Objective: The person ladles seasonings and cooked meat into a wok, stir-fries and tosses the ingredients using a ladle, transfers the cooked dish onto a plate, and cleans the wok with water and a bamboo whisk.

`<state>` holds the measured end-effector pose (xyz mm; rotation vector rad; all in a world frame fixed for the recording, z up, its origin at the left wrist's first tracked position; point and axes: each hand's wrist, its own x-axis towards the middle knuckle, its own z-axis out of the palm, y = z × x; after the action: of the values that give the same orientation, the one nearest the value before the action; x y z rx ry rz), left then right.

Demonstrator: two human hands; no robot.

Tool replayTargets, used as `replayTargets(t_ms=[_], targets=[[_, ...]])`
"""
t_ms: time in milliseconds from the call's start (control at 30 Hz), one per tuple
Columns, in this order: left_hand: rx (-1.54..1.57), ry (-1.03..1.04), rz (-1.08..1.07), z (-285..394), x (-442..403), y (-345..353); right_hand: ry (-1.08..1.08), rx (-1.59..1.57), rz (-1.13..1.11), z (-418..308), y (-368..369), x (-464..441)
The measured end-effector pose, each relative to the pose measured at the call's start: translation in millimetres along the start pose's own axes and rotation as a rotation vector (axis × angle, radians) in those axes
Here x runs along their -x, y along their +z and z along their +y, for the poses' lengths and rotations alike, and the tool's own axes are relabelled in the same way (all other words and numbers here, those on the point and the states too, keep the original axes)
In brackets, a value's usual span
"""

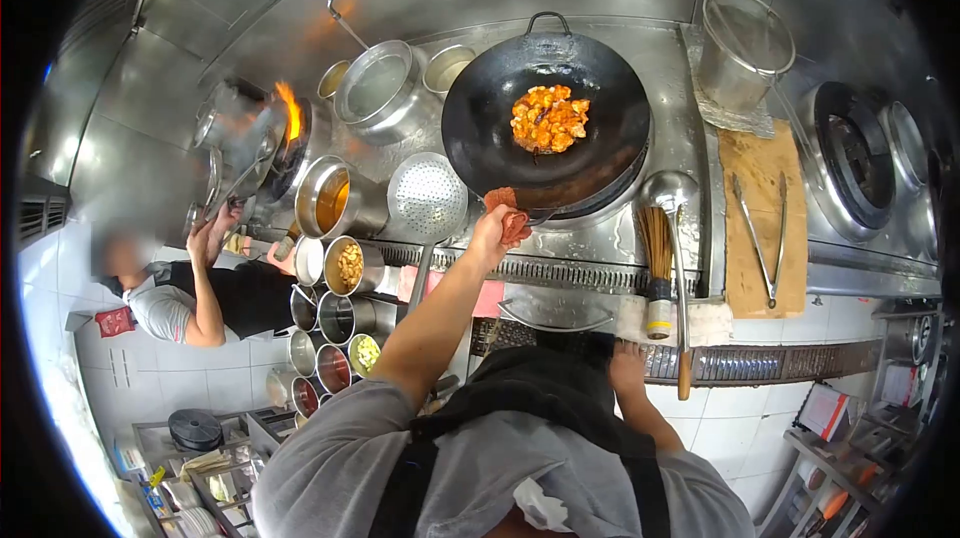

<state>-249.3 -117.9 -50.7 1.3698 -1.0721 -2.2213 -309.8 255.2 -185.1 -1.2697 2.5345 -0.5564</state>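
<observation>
A black wok (480,133) sits on a burner, with glossy orange-red sauced pieces of food (550,120) in its middle. My left hand (489,240) is closed around a folded reddish cloth (512,225) at the wok's near handle. The handle is mostly hidden under the cloth. My right hand (628,366) is low by the counter's front edge, its fingers lying flat and holding nothing visible. Nearest to it are a bamboo wok brush (657,283) and a steel ladle (670,193) with a wooden handle end.
A perforated skimmer (428,196) lies left of the wok, near a pot of orange liquid (335,203) and several ingredient containers. Tongs (775,248) rest on brown cardboard (745,168) at right. Another person (185,303) works by a flaming burner (289,113) at left.
</observation>
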Motion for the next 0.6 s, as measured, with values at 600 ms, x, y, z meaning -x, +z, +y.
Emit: replayTargets(t_ms=[600], targets=[[0.143,-0.031,0.011,9,17,13,0.27,0.139,-0.446,45,46,-3]])
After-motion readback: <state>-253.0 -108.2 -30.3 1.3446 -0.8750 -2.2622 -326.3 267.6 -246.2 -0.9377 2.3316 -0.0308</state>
